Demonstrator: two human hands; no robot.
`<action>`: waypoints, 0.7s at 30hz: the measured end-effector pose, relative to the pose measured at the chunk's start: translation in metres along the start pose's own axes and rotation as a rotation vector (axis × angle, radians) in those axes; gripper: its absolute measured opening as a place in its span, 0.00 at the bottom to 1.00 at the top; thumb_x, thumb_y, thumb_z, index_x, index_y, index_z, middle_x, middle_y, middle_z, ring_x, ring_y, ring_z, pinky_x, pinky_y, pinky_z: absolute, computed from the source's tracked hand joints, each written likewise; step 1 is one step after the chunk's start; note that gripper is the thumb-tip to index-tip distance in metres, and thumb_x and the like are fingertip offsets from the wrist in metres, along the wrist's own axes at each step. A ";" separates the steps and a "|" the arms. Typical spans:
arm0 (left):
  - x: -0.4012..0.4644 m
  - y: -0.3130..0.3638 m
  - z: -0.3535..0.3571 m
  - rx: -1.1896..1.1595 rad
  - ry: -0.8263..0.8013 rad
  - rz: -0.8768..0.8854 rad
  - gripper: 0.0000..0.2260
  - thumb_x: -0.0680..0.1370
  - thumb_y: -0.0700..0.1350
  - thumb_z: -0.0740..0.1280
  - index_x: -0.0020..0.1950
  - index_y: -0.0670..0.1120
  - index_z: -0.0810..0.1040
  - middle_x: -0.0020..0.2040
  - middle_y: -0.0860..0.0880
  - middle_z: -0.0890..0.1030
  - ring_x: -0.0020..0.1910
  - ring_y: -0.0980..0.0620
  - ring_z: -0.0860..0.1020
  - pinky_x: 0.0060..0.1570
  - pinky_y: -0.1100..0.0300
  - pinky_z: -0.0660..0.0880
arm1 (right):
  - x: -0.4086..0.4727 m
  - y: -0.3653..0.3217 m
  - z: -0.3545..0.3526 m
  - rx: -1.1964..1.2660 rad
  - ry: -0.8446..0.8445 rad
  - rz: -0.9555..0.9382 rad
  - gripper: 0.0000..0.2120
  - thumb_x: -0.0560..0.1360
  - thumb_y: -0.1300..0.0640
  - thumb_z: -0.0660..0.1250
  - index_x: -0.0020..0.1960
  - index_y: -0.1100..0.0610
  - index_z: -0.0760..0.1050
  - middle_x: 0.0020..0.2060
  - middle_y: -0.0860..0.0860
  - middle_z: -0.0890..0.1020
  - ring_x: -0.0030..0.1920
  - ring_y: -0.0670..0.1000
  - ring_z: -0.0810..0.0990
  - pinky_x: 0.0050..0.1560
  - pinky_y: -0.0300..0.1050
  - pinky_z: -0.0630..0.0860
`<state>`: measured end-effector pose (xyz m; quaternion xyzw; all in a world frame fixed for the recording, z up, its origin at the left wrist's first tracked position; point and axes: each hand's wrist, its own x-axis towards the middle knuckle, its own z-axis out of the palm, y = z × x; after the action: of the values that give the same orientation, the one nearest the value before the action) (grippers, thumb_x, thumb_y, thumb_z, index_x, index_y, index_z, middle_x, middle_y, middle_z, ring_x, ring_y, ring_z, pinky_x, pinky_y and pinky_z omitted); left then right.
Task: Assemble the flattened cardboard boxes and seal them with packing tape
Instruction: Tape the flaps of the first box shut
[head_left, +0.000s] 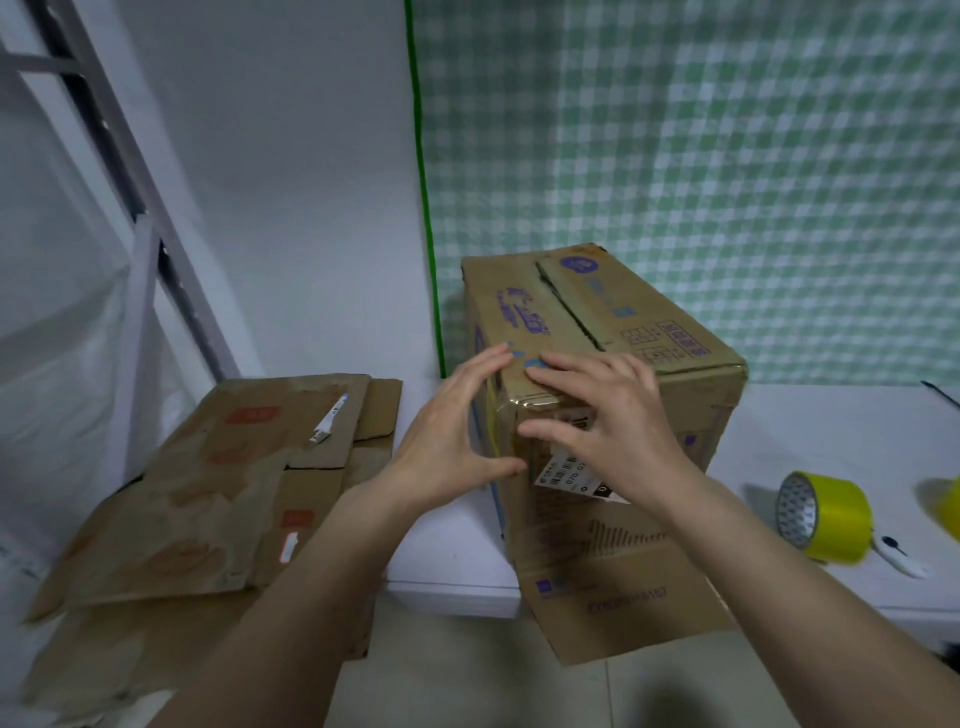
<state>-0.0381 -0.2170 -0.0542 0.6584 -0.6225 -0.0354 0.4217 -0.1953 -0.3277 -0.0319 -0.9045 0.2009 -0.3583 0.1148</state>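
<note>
A white table (457, 551) stands against a white wall (291, 182) and a green checked curtain (701, 156). An assembled box (613, 332) stands on it, flat cardboard (218, 488) at its left, a yellow tape roll (826, 514) at its right. The left hand (457, 431) and right hand (608, 415) press the box's near top corner, fingers (566, 361) straight and spread wide.

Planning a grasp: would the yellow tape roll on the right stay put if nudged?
Probably not: the yellow tape roll stands on its curved rim on the white table, so a nudge would likely roll it. The small white tool beside it might stop it.
</note>
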 end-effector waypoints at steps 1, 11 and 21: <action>0.000 -0.001 0.001 -0.013 0.006 0.003 0.43 0.64 0.44 0.81 0.75 0.51 0.63 0.75 0.59 0.62 0.73 0.64 0.61 0.69 0.70 0.58 | 0.002 -0.006 0.001 0.029 0.015 0.060 0.30 0.65 0.29 0.61 0.60 0.44 0.78 0.62 0.39 0.76 0.63 0.44 0.69 0.65 0.39 0.51; -0.005 -0.004 0.003 -0.107 0.005 0.013 0.41 0.65 0.37 0.74 0.75 0.51 0.62 0.76 0.58 0.61 0.74 0.62 0.59 0.69 0.69 0.59 | 0.005 -0.023 0.019 -0.070 0.187 0.140 0.23 0.64 0.37 0.70 0.53 0.49 0.82 0.54 0.44 0.80 0.59 0.49 0.73 0.59 0.37 0.50; 0.002 -0.001 0.005 -0.248 0.135 -0.033 0.22 0.75 0.49 0.50 0.67 0.49 0.72 0.70 0.50 0.71 0.71 0.57 0.67 0.70 0.64 0.61 | 0.004 -0.035 0.037 -0.226 0.214 0.070 0.20 0.66 0.40 0.68 0.48 0.55 0.74 0.44 0.50 0.76 0.47 0.52 0.73 0.52 0.46 0.60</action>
<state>-0.0397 -0.2215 -0.0566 0.6122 -0.5727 -0.0744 0.5401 -0.1572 -0.2957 -0.0440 -0.8607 0.2823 -0.4236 0.0026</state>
